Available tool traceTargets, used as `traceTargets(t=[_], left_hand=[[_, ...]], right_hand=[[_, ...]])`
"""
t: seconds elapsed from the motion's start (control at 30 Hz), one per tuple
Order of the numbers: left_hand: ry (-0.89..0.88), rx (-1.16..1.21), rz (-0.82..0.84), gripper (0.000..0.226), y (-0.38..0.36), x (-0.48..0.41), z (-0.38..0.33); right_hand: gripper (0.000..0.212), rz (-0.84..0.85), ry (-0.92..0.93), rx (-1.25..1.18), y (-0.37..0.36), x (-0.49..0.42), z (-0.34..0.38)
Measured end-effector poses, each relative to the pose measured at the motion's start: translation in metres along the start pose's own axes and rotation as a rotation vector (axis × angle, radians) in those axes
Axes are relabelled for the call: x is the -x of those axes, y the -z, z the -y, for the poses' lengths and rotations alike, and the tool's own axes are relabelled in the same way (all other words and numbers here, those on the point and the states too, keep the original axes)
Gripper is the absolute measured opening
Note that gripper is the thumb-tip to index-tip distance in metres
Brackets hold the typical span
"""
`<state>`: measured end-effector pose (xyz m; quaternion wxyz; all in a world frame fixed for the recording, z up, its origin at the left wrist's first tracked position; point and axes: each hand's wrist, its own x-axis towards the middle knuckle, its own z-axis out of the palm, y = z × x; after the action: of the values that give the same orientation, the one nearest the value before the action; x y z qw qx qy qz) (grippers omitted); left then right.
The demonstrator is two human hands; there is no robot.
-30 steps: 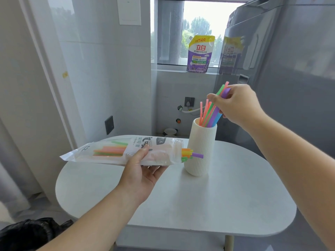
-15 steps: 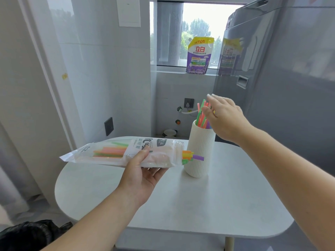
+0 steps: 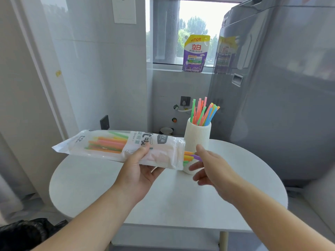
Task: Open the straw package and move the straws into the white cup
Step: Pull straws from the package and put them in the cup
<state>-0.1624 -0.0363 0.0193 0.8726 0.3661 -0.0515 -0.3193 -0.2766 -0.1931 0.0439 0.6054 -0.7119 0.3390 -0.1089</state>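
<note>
Straw package lies nearly level across the middle of the frame, held above the white bench, its sealed end toward the left and its open end toward the right, just in front of the white cup. Printed film hides the middle of the straws inside; only a clear window at the left shows orange, pink and green lengths. A few straw tips, yellow, orange, green and purple, poke out of the open end, and how many remain inside cannot be made out. The cup's lower part is covered by the package end and the right hand. Loose straws in the cup stand fanned above its rim, at centre right of the frame.

The left hand reaches in from the lower left, palm up under the package, thumb pressed on top and fingers curled beneath, clamping it. The right hand comes in from the lower right with fingers spread and slightly curled, holding nothing, its thumb just beside the purple tip; whether it touches cannot be told
</note>
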Motion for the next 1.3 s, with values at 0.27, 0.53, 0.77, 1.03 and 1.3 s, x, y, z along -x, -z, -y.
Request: traceTargets(t=[0.27, 0.53, 0.77, 1.03, 1.3], left_hand=[[-0.081, -0.200, 0.113, 0.035, -0.002, 0.002, 0.000], [-0.101, -0.222, 0.076, 0.037, 0.002, 0.002, -0.003], [-0.097, -0.212, 0.071, 0.045, 0.001, 0.002, -0.002], [-0.076, -0.133, 0.040, 0.036, 0.003, -0.001, -0.004], [-0.070, -0.107, 0.028, 0.035, 0.003, -0.001, -0.004]], right_hand=[[0.035, 0.083, -0.151, -0.468, -0.013, 0.003, -0.008], [0.017, 0.051, -0.018, -0.363, -0.005, 0.000, -0.015], [0.025, 0.072, 0.077, -0.366, -0.004, -0.003, -0.020], [0.019, 0.043, 0.106, -0.353, 0.003, -0.007, -0.019], [0.015, 0.000, 0.159, -0.242, 0.012, -0.010, -0.016]])
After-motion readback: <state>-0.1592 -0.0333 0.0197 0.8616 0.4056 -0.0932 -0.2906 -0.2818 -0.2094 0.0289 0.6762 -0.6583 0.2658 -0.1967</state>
